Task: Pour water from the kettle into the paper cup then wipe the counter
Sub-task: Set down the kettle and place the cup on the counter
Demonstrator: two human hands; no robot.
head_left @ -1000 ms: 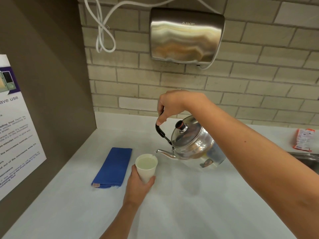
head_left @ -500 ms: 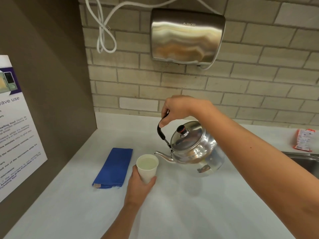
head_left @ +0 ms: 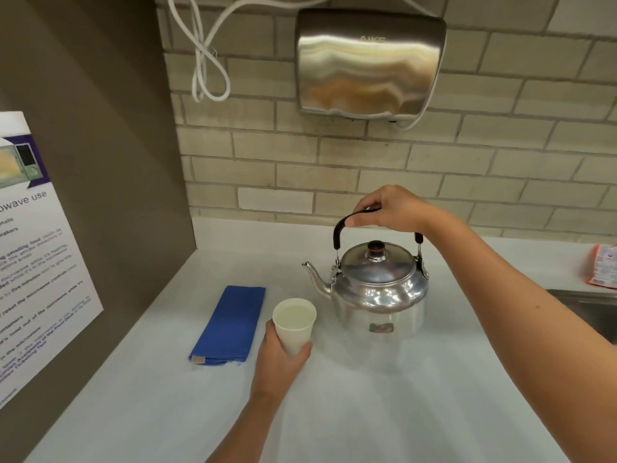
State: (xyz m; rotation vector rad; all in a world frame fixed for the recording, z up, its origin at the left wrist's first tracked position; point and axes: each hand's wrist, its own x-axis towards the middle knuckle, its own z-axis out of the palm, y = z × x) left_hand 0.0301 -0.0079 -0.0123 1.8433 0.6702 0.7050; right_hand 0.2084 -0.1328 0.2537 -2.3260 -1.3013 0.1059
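Observation:
A shiny metal kettle [head_left: 377, 292] stands upright on the white counter [head_left: 367, 412], its spout pointing left. My right hand [head_left: 390, 208] grips its black handle from above. Just left of the kettle is a white paper cup [head_left: 295, 329] nearly full of water, and my left hand [head_left: 277, 362] is wrapped around its lower part. A folded blue cloth [head_left: 230, 325] lies flat on the counter to the left of the cup, apart from both hands.
A steel hand dryer [head_left: 367, 61] with a looped white cable hangs on the brick wall behind. A brown side panel with a microwave notice [head_left: 33, 262] closes the left. A sink edge [head_left: 587, 309] and an orange packet [head_left: 604, 265] sit at the far right.
The kettle has swung back from its tilted pouring position to upright and come down onto the counter right of the cup. My left hand still holds the cup in the same spot.

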